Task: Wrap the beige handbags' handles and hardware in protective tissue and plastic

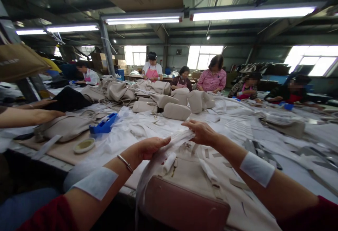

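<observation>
A beige handbag [188,173] stands in front of me at the table's near edge, and its lower panel looks brownish red. White wrapping [169,164] covers parts of its straps. Above the bag, a thin translucent white wrapping strip [181,139] stretches between my hands. My left hand [153,147] pinches the strip's near end between thumb and fingers, and the strip hangs down along the bag's left side. At the far end my right hand [202,132] is closed on the same strip, its fingers pointing left.
Beige bags [176,111] are heaped across the table's middle. A blue tape dispenser [103,124] and a tape roll [84,146] lie to the left, near a co-worker's hands [54,115] on another bag. Loose white wrapping [232,118] covers the right side. Several people work beyond.
</observation>
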Motion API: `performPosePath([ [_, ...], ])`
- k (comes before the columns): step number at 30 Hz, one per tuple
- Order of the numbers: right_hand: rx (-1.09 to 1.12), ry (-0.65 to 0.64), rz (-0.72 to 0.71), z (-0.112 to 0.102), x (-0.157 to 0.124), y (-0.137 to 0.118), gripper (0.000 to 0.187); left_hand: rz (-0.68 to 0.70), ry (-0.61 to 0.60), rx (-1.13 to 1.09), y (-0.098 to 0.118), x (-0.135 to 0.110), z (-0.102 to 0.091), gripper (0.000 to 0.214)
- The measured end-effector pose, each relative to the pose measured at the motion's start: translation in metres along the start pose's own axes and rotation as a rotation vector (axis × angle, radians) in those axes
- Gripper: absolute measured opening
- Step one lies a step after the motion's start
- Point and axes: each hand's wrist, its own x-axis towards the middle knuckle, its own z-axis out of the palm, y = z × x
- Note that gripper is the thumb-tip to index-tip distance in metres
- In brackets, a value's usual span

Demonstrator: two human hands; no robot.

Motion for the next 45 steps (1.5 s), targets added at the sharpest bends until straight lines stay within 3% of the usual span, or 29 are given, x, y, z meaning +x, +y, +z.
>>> performPosePath([
  [4,-0.024,-0.005,0.006,0.01,-0.008,-0.004,0.071,0.043,-0.023,-0.038,0.01,0.001,0.006,0.059],
  [8,-0.009,0.108,-0.03,0.013,-0.008,-0.015,0.075,0.058,-0.003,-0.001,0.022,0.001,0.02,0.05],
  [11,0.059,0.193,-0.203,0.01,-0.002,-0.031,0.062,0.082,0.04,0.043,0.027,0.002,0.029,0.045],
  [13,0.067,0.196,-0.258,0.011,0.004,-0.037,0.044,0.099,0.038,0.074,0.026,0.002,0.032,0.044],
  [17,-0.051,0.2,-0.218,0.017,0.007,-0.032,0.021,0.113,-0.081,0.035,0.007,-0.003,0.031,0.045],
  [19,-0.078,0.212,-0.203,0.018,0.005,-0.027,0.02,0.101,-0.117,-0.014,-0.003,-0.004,0.031,0.047],
  [22,-0.072,0.209,-0.207,0.02,0.002,-0.024,0.021,0.1,-0.077,-0.063,-0.01,-0.002,0.034,0.048],
  [27,-0.087,0.197,-0.221,0.024,0.0,-0.03,0.022,0.136,0.048,0.006,0.002,0.008,0.046,0.054],
  [34,-0.124,0.176,-0.236,0.024,-0.002,-0.038,0.015,0.159,0.016,0.02,0.02,0.016,0.059,0.045],
  [37,-0.127,0.188,-0.242,0.023,-0.003,-0.037,0.014,0.173,0.009,0.001,0.017,0.015,0.057,0.044],
  [42,-0.16,0.2,-0.177,0.026,-0.006,-0.027,0.018,0.107,-0.149,0.093,-0.002,0.004,0.039,0.055],
  [45,-0.171,0.19,-0.163,0.03,-0.006,-0.025,0.017,0.089,-0.119,0.177,-0.013,0.003,0.037,0.061],
])
